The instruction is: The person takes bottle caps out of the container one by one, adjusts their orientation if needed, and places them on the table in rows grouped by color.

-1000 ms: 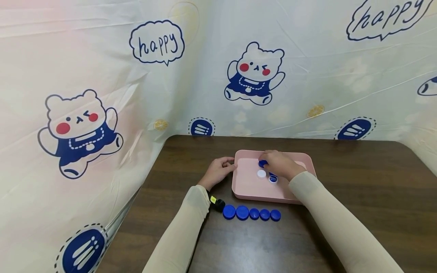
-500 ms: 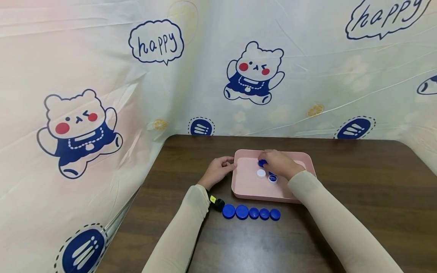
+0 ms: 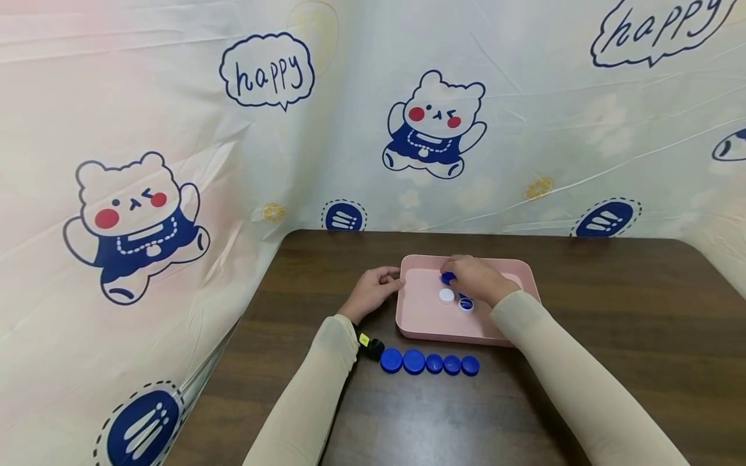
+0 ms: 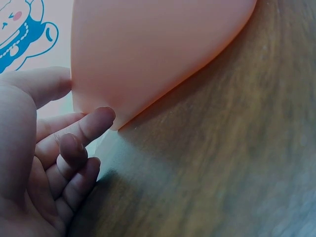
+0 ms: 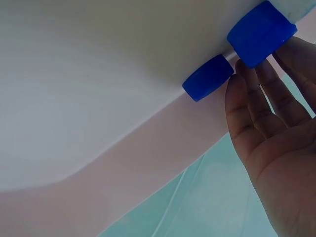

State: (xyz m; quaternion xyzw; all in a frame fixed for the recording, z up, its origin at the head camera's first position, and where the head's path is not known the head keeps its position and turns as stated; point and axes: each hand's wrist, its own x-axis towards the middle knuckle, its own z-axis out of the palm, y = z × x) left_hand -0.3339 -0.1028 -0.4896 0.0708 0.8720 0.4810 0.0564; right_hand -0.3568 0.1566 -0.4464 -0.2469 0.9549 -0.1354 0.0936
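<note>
My right hand (image 3: 474, 278) reaches over the pink tray (image 3: 422, 323). In the right wrist view, its fingertips and thumb hold a blue bottle cap (image 5: 261, 34). A second blue cap (image 5: 207, 79) sits right beside these fingertips, close to the tray wall. A white cap (image 3: 446, 296) and a white cap with a blue print (image 3: 466, 305) lie in the tray near the hand, which partly covers something blue behind the printed one. At the tray's left edge, my left hand (image 3: 373, 291) grips it, thumb at the rim and a finger against the outer wall.
Several blue caps stand in a row in front of the tray, from a large one (image 3: 391, 360) to a small one (image 3: 470, 366). A black wrist device (image 3: 373, 348) on the left arm is close to the row's left end. Printed cloth (image 3: 524, 129) hangs behind the brown table (image 3: 612, 323).
</note>
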